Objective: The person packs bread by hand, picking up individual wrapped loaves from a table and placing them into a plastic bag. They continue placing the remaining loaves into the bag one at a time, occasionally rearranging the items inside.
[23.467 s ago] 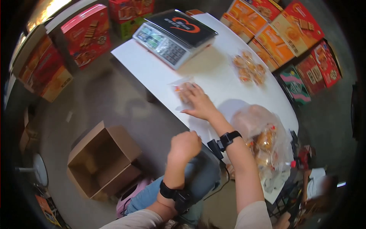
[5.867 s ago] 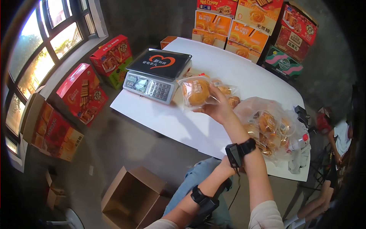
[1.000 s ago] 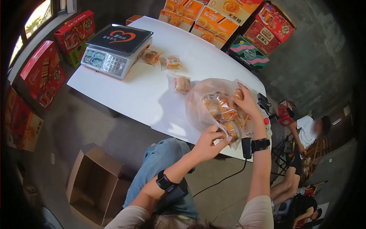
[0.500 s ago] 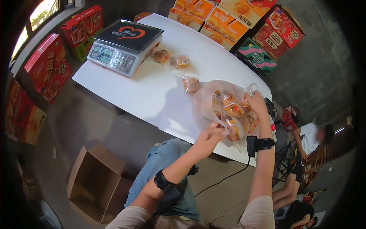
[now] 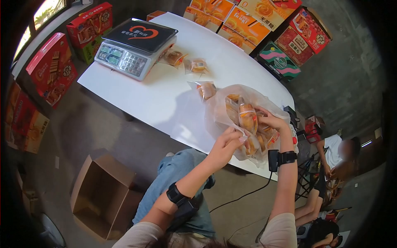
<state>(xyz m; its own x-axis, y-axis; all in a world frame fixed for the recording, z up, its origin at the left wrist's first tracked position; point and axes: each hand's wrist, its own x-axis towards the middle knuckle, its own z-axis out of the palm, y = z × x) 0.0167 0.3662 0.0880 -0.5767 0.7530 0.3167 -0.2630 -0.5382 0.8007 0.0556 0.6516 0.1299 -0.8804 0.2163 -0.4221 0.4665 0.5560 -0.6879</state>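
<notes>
A thin clear plastic bag (image 5: pixel 217 109) holding several wrapped bread rolls stands at the table's right end, its mouth turned up toward me. My left hand (image 5: pixel 228 144) pinches the near edge of the bag. Inside the mouth, my right hand (image 5: pixel 273 120) has its fingers curled at the side of a wrapped bread roll (image 5: pixel 248 118), which sits tilted up among the others; its fingertips are partly hidden. Just outside the bag lies another wrapped roll (image 5: pixel 206 89), with two more packs, one roll (image 5: pixel 197 65) and one roll (image 5: pixel 174 58), near the scale.
A digital scale (image 5: pixel 134 47) stands on the left of the white table (image 5: pixel 144 99). An open cardboard box (image 5: pixel 103 194) is on the floor. Gift boxes (image 5: pixel 244 25) line the back. A black cable (image 5: pixel 244 193) hangs by my right wrist. People sit at the far right.
My right hand has let go of the bag's far rim and moved down into the bag, onto a roll that now stands more upright. My left hand stays at the near edge.
</notes>
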